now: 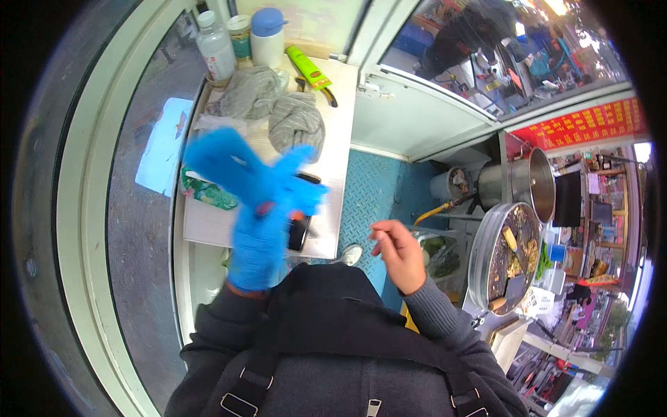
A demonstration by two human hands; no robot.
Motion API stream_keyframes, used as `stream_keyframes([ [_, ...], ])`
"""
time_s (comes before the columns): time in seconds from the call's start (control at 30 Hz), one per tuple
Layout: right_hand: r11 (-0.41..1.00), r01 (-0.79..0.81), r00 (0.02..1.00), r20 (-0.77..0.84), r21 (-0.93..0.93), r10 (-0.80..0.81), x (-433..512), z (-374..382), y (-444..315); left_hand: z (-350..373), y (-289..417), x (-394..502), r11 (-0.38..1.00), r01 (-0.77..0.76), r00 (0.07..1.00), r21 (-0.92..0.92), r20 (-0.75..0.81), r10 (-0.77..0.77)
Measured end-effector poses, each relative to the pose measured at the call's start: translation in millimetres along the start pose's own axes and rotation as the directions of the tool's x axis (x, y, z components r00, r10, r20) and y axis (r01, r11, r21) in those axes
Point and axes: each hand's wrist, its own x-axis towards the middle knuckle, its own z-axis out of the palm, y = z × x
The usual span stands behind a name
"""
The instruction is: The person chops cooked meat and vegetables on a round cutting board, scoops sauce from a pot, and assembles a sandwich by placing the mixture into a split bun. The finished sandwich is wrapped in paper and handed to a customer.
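My left hand (263,224) wears a blue disposable glove and is over the white table (333,208). It is blurred by motion; a wide blue flap, perhaps a second glove, spreads from it to the upper left. Whether its fingers grip this cannot be told. Bare and with loosely bent fingers, my right hand (400,255) hangs over the floor to the right of the table and holds nothing. A dark phone (298,233) lies partly hidden beside my left hand. Near that hand are a green patterned packet (211,192) and a grey striped cloth (297,125).
At the table's back stand a clear bottle (216,49), a jar (240,39) and a blue-lidded white container (267,41), near a green tube (309,68). Right are a large round pan (500,260) with food and scrapers, and a steel pot (534,182). Glass panels border the space.
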Motion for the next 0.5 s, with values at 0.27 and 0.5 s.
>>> stream_keyframes([
  [0.27,0.708,0.479,0.873,0.365,-0.519,-0.324,19.9,96.5,72.5,-78.6,-24.7,-4.5,0.976,0.188,0.979,0.109,-0.096,-0.178],
  [0.5,0.582,0.589,0.803,0.489,-0.561,-0.341,55.6,121.5,92.3,-91.0,-88.5,-22.9,0.98,0.187,0.982,-0.073,0.042,-0.184],
])
